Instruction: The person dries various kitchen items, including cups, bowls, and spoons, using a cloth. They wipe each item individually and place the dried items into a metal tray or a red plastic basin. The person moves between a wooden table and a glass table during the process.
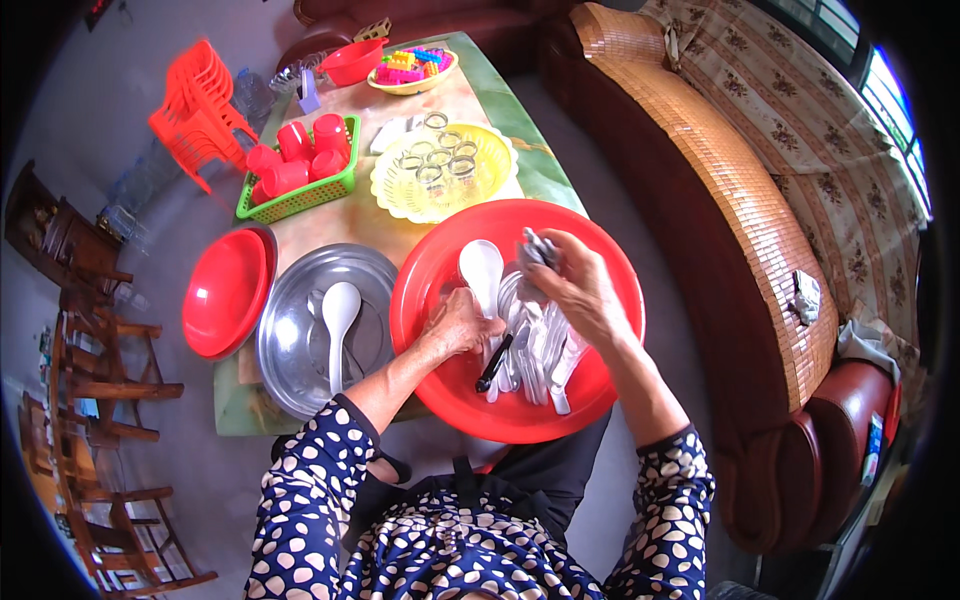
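Observation:
Over the large red basin (425, 395), my left hand (460, 322) is closed round the handle of a white serving spoon (481, 266), its bowl pointing away from me. My right hand (580, 290) grips a crumpled grey cloth (540, 255) just right of the spoon's bowl. Below both hands, several white and metal spoons (540, 350) lie heaped in the basin. A utensil with a black handle (494, 364) rests among them, close to my left fingers. Left of the basin, a second white serving spoon (341, 305) lies in a grey metal basin (285, 350).
Farther up the table (240, 405) are a yellow scalloped tray (390, 195) of glasses, a green basket (345, 185) of red cups, a yellow bowl (400, 88) of toy bricks and a red bowl (350, 65). Another red basin (225, 295) overhangs the left edge. A sofa (680, 220) stands right.

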